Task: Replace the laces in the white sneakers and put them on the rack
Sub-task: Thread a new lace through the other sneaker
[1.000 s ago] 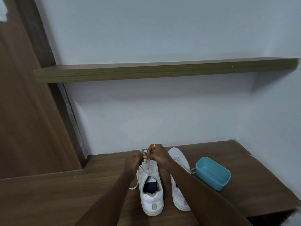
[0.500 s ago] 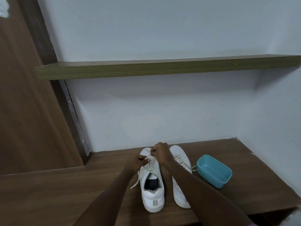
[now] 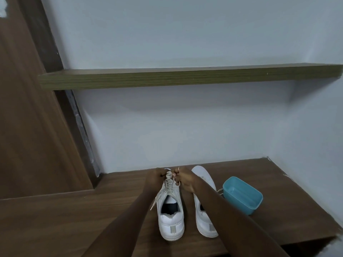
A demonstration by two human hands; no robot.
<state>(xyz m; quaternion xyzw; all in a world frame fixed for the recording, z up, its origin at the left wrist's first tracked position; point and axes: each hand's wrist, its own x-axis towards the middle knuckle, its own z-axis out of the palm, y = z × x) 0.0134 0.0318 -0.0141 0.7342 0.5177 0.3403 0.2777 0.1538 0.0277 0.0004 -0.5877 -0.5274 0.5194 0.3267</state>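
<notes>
Two white sneakers stand side by side on the wooden rack surface, heels toward me. The left sneaker has a cream lace threaded up its front, with one loose end hanging down its left side. My left hand and my right hand are over its toe end, each pinching the lace near the top eyelets. The right sneaker is partly hidden by my right forearm.
A teal plastic tub sits right of the sneakers, a lace end beside it. A wooden shelf runs across the white wall above. A brown wooden panel stands at the left. The rack's front edge drops off at the lower right.
Both hands stay at the toe end of the left sneaker, working the lace. The camera tilted, so the scene sits slightly lower in view.
</notes>
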